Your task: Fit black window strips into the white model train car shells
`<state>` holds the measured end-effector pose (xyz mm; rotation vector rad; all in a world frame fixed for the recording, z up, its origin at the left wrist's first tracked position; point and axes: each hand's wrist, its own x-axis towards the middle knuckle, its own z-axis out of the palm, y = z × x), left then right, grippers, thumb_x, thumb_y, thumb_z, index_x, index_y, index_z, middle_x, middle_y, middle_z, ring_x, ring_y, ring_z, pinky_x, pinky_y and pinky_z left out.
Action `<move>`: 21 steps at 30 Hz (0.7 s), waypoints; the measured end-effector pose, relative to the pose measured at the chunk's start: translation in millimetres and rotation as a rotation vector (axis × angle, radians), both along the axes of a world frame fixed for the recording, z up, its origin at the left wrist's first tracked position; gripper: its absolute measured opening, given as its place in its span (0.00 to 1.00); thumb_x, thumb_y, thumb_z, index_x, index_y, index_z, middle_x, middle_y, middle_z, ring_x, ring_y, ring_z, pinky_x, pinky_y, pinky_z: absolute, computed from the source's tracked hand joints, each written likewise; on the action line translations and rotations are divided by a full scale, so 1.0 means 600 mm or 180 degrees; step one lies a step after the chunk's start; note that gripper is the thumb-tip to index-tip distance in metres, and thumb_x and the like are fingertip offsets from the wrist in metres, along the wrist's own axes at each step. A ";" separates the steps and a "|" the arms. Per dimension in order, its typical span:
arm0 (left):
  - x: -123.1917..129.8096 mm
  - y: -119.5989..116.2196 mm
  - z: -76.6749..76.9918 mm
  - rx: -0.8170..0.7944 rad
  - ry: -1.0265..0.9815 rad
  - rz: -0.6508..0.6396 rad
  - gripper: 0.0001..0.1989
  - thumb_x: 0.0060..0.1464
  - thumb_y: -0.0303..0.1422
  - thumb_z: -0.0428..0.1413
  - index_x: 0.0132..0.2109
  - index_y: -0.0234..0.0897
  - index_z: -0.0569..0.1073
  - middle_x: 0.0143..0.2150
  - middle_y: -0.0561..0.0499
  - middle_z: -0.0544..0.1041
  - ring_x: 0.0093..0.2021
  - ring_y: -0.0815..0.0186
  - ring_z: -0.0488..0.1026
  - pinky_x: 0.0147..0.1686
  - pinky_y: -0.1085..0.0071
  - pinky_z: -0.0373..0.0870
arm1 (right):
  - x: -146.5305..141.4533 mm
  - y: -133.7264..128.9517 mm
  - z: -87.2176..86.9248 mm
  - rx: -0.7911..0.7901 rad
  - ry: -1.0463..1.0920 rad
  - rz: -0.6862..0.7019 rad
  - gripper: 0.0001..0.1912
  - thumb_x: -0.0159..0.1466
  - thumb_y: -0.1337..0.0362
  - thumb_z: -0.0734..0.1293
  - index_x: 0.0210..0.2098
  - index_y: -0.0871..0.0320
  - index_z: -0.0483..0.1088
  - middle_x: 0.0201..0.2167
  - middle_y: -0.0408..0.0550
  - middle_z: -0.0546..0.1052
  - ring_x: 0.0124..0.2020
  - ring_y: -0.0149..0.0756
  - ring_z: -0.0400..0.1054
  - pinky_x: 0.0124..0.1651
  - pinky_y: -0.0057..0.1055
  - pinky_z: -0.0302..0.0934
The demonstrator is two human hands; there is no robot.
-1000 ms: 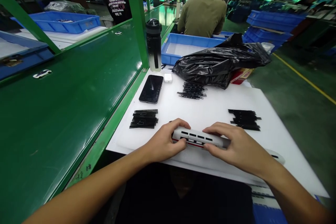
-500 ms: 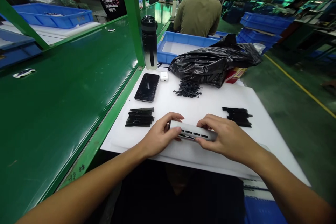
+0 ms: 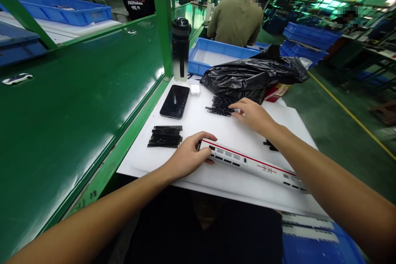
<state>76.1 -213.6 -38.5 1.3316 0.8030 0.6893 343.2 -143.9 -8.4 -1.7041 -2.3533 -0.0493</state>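
The curled fingers of the left hand (image 3: 187, 157) wrap the near end of a long white plastic train body (image 3: 251, 166), which lies slanted across the lower middle of the frame, smooth, with a thin red stripe and dark slotted windows. The right hand (image 3: 253, 115) is held loosely open at upper center, its fingertips (image 3: 235, 109) at the edge of a tangled pile of thin black plastic frames (image 3: 220, 106); whether they pinch one is hard to tell. Both rest on a white foam sheet (image 3: 139, 165). A neat stack of black frames (image 3: 165, 136) lies at left, beside a glossy black phone (image 3: 175, 101). A crumpled, shiny black plastic bag (image 3: 250, 78) sits above.
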 end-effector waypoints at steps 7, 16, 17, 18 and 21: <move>0.000 0.003 0.005 -0.0078 -0.0173 -0.0029 0.12 0.54 0.27 0.53 0.46 0.35 0.73 0.42 0.49 0.77 0.39 0.62 0.79 0.41 0.65 0.81 | 0.016 0.028 -0.016 0.0257 -0.0188 -0.0055 0.17 0.69 0.59 0.59 0.43 0.56 0.79 0.45 0.52 0.77 0.46 0.45 0.71 0.45 0.39 0.63; 0.000 0.005 0.004 -0.0147 -0.0224 0.0060 0.12 0.54 0.26 0.54 0.46 0.37 0.74 0.42 0.51 0.78 0.39 0.62 0.78 0.42 0.67 0.78 | -0.042 -0.128 0.048 0.0452 0.0765 -0.0138 0.12 0.69 0.60 0.63 0.45 0.51 0.79 0.39 0.47 0.78 0.37 0.39 0.73 0.41 0.37 0.67; 0.000 0.006 0.005 -0.0132 -0.0202 0.0070 0.12 0.55 0.27 0.53 0.46 0.38 0.75 0.41 0.51 0.78 0.39 0.63 0.78 0.42 0.68 0.77 | -0.052 -0.152 0.050 0.0435 0.0897 -0.0091 0.11 0.69 0.60 0.64 0.44 0.50 0.79 0.38 0.47 0.77 0.36 0.38 0.72 0.38 0.36 0.67; -0.001 0.007 0.007 -0.0102 -0.0167 0.0082 0.12 0.55 0.27 0.52 0.45 0.38 0.75 0.40 0.52 0.78 0.39 0.64 0.77 0.42 0.69 0.76 | -0.060 -0.175 0.050 0.0408 0.1007 -0.0038 0.10 0.68 0.61 0.65 0.44 0.49 0.79 0.37 0.47 0.77 0.35 0.37 0.72 0.36 0.36 0.67; -0.002 0.008 0.011 0.0005 -0.0005 0.0118 0.12 0.57 0.28 0.50 0.43 0.38 0.77 0.37 0.53 0.78 0.38 0.65 0.75 0.41 0.71 0.72 | -0.074 -0.222 0.033 0.0293 0.1202 0.0119 0.09 0.67 0.64 0.66 0.42 0.48 0.79 0.36 0.47 0.75 0.34 0.35 0.71 0.33 0.34 0.67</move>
